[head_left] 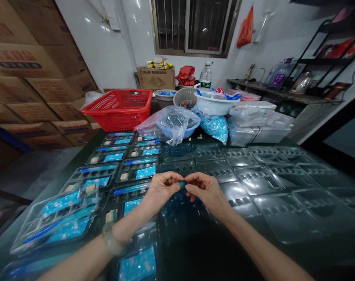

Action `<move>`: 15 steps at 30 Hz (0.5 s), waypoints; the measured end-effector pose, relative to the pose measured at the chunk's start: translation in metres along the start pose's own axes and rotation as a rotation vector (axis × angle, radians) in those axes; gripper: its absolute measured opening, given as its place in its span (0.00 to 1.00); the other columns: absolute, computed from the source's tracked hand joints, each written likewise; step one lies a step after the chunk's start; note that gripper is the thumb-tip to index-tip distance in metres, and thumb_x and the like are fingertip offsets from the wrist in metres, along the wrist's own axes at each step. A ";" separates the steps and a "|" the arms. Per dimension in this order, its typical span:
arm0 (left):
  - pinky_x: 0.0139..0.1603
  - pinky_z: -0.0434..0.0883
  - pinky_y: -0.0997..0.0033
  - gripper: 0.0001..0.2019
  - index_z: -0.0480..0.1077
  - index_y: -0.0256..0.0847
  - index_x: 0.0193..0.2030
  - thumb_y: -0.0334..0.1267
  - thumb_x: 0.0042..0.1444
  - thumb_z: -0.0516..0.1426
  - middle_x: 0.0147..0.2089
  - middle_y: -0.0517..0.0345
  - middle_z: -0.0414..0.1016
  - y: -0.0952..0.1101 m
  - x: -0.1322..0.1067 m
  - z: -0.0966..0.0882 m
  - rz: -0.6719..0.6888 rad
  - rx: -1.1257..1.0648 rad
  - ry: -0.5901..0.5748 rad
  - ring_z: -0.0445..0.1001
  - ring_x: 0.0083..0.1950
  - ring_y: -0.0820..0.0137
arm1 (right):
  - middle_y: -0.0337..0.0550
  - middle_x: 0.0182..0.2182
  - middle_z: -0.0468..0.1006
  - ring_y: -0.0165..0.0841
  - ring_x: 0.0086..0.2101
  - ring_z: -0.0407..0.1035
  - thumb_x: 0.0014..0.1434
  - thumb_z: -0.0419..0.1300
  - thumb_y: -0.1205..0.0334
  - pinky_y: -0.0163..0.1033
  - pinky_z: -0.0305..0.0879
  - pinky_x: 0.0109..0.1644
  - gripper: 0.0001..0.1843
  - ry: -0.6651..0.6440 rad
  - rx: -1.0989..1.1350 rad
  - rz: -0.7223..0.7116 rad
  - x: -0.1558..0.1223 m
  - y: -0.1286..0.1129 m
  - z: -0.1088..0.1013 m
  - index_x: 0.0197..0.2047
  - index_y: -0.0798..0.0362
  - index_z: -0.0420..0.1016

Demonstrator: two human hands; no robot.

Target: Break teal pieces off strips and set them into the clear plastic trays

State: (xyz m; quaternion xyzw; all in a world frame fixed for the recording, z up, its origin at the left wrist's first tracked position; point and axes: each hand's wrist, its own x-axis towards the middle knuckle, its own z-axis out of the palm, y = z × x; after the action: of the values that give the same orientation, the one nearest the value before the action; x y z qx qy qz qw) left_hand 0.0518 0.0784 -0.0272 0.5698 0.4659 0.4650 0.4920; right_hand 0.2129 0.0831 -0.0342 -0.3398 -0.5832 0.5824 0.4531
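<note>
While inward-bent and close, left hand (161, 192) with pinched teal piece (182, 184), right hand (207, 192) of unclear grip

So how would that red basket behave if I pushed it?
The red basket would probably stay stiff, since its walls hold their shape. Its perforated sides suggest low weight for its size. Broad and low, it should slide, not tip.

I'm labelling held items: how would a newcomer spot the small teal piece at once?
Find the dark table bearing rows of clear plastic trays. Above its middle two bare hands meet: the left hand pinches the small teal piece, the right hand close beside it. Unlike the blue pens and patterned packs in the left-side trays, it is held up in fingers.
</note>
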 end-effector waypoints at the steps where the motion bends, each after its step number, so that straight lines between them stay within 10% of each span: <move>1: 0.24 0.59 0.78 0.05 0.70 0.38 0.32 0.33 0.45 0.59 0.22 0.64 0.68 0.000 0.001 0.001 -0.007 0.006 0.015 0.63 0.23 0.77 | 0.35 0.23 0.70 0.25 0.22 0.65 0.49 0.59 0.63 0.31 0.64 0.24 0.09 0.006 0.006 0.001 0.000 0.000 0.000 0.36 0.54 0.70; 8: 0.27 0.63 0.75 0.10 0.72 0.37 0.36 0.35 0.45 0.59 0.31 0.59 0.70 0.017 0.004 -0.013 0.092 0.223 -0.069 0.66 0.28 0.74 | 0.34 0.22 0.69 0.24 0.19 0.63 0.50 0.59 0.60 0.32 0.63 0.23 0.11 0.007 -0.010 -0.020 0.015 0.006 -0.013 0.38 0.53 0.69; 15: 0.31 0.65 0.73 0.10 0.72 0.37 0.35 0.39 0.46 0.58 0.30 0.58 0.73 0.017 0.004 -0.055 0.037 0.368 0.145 0.68 0.30 0.72 | 0.41 0.28 0.73 0.29 0.28 0.66 0.51 0.56 0.60 0.34 0.63 0.30 0.11 0.106 -0.789 -0.223 0.072 0.032 -0.043 0.37 0.55 0.72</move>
State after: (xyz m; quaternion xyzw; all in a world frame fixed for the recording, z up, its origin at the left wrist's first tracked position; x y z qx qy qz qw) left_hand -0.0003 0.0880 -0.0056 0.6237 0.5666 0.4208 0.3361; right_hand 0.2228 0.1690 -0.0599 -0.4518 -0.7708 0.2430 0.3778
